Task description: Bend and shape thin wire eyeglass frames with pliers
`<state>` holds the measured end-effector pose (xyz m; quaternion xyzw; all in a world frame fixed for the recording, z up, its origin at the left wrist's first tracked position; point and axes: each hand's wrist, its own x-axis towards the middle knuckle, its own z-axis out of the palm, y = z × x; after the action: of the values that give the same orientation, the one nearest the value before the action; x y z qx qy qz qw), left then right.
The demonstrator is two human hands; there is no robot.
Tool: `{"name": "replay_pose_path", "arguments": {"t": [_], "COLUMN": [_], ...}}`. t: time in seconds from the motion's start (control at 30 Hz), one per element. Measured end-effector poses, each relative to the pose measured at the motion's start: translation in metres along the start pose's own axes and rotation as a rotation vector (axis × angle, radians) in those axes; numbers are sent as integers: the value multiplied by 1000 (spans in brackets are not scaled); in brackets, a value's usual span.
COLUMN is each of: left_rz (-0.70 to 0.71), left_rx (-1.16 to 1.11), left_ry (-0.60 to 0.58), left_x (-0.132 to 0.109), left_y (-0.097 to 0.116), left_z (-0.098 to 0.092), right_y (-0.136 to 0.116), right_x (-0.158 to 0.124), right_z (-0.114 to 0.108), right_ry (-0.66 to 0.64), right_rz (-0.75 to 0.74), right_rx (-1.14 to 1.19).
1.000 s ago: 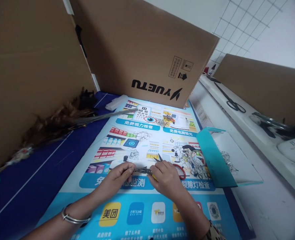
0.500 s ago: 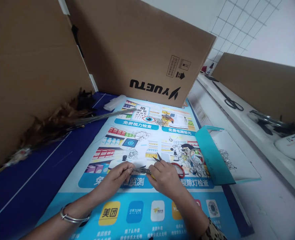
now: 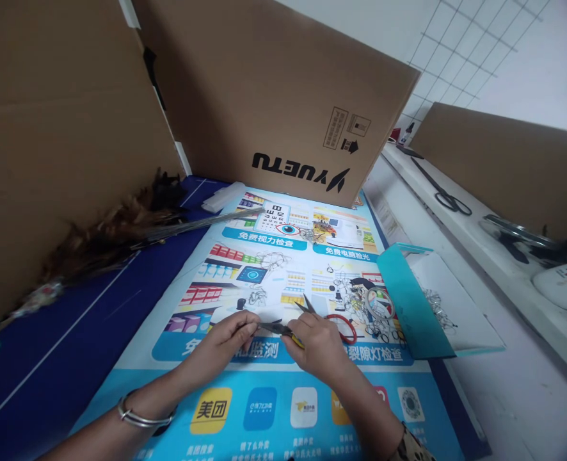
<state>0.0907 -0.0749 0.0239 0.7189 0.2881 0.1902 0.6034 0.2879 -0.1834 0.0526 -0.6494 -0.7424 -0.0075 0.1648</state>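
Big cardbd box (image 3: 283, 89) w/ YUETU print stands behind & left of teal box (image 3: 413, 301). Printed mat (image 3: 259, 378) spreads left of teal box. Wire bits (image 3: 437, 307) inside teal box; wire pile (image 3: 363, 310) just left of it. My R hand (image 3: 315, 333), farther left of teal box, is closed round dark pliers (image 3: 278, 329) w/ yellow handles, tips pointing L. My L hand (image 3: 233, 333), left again, has thumb & fingers pinched narrow at tips; contents too small to tell. Red-handled scissors (image 3: 353, 326) show betw. R hand & teal box; can't tell if gripped too.
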Motion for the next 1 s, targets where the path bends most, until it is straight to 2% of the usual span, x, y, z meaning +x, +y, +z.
{"name": "replay_pose_path", "arguments": {"t": [0.23,0.4,0.5,1.0], "left_rz": [-15,-27,-37,-81], "left_rx": [-137,-154,-176,-338], "left_ry": [84,144,142,138], "left_x": [-1,0,1,0], "left_y": [5,0,-1,4], "left_z": [-2,-3,-3,0], "right_y": [-1,-2,-3,0], "right_x": [1,2,2,3], "right_z": [0,-3,-4,-5], "right_ry": [-39,-69,-79,-94], "right_rz": [135,164,168,219], "right_rx": [211,284,327,283]}}
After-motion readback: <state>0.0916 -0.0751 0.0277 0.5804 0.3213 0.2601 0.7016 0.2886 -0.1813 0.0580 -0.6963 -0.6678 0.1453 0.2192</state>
